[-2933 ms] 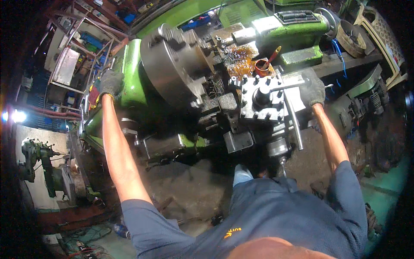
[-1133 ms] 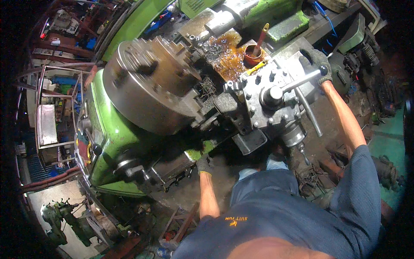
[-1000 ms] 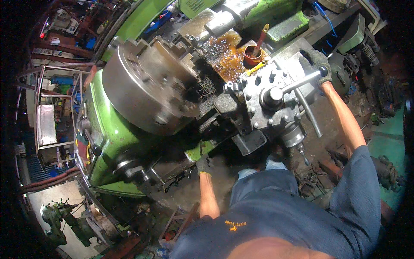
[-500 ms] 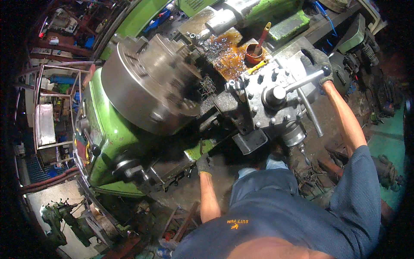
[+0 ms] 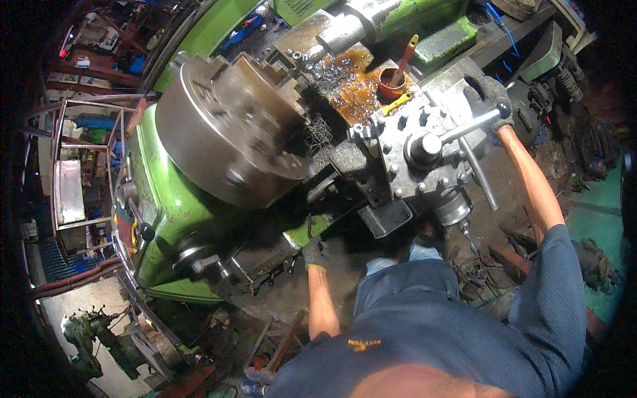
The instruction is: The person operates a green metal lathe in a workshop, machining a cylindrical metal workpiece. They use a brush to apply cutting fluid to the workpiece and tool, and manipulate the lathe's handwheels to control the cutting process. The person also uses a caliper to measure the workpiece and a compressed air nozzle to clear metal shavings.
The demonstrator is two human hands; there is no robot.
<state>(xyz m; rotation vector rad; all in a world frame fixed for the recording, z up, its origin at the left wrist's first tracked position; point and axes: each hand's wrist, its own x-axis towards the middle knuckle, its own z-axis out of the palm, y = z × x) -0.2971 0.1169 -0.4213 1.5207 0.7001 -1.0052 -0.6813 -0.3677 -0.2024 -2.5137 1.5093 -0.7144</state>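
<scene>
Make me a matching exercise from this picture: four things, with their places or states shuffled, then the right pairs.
1. left hand
2. right hand
3. long red handle
4. large chuck

A. tilted in a round pot
B. at the end of a black-knobbed lever
C. grey metal, partly blurred
D. beside a green ledge, low on the machine

Pairs: 1-D, 2-B, 3-A, 4-C

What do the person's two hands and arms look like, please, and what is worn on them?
The left hand wears a dark grey glove with a yellow edge at the wrist. The right hand also wears a grey work glove. Both forearms are bare below dark blue short sleeves.
</scene>
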